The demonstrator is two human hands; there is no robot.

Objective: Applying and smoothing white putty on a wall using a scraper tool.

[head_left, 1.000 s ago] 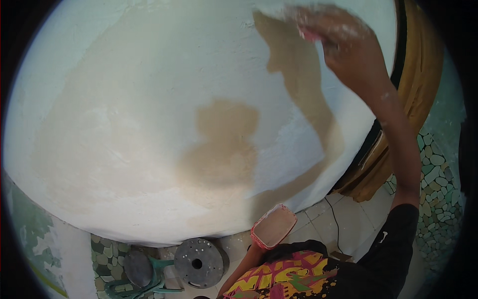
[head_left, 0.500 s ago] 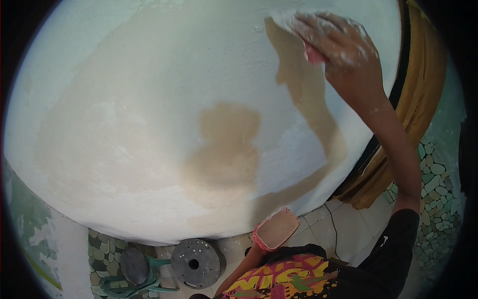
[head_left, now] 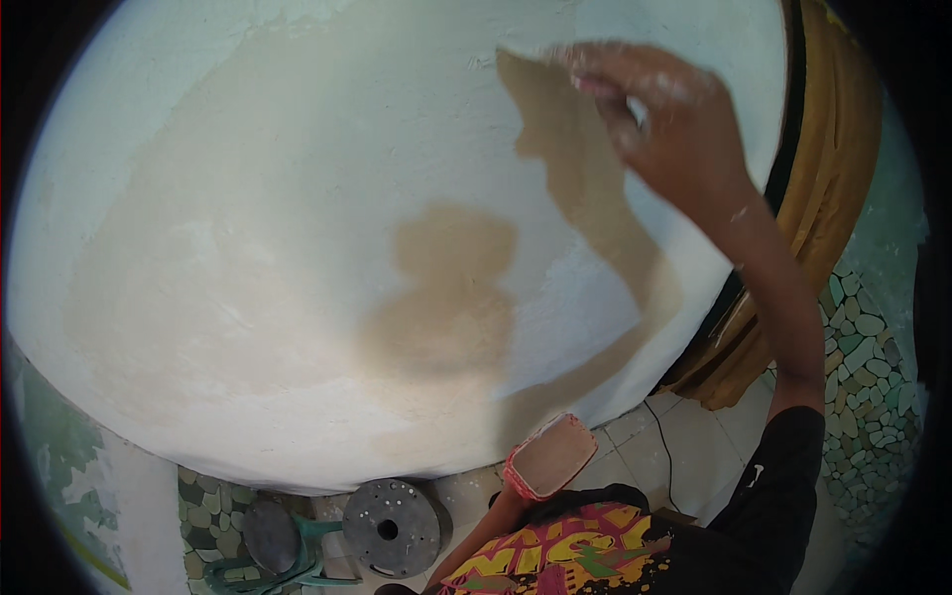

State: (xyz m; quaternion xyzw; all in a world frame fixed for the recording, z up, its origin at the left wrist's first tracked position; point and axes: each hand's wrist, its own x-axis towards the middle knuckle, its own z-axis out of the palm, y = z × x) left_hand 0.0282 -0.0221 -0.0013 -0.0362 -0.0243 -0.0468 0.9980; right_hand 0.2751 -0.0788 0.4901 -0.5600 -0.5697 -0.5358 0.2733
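A large, curved white surface (head_left: 297,178) with beige patches fills most of the view. My right hand (head_left: 679,119), whitened on the fingers, is raised at its upper right. Those fingers pinch a small pink-red piece (head_left: 593,87), mostly hidden and blurred, so its kind is unclear. The fingertips are close to the surface; whether they touch it is not plain. Low down, in front of my shirt, my left hand (head_left: 509,501) holds a rectangular tub (head_left: 553,458) with a smeared red rim and beige stuff inside. The tub hides most of that hand's fingers.
A round dark grey disc-shaped block (head_left: 392,531) with a centre hole stands below the surface, beside a green stool-like frame (head_left: 312,545). Brown draped cloth (head_left: 828,169) borders the right side. A thin black cable (head_left: 664,446) crosses the floor tiles; pebbled paving (head_left: 863,377) lies farther right.
My right hand has shifted slightly left and turned, with the fingers now pinched and less of the pink-red piece showing. My left hand and the tub stay about where they were.
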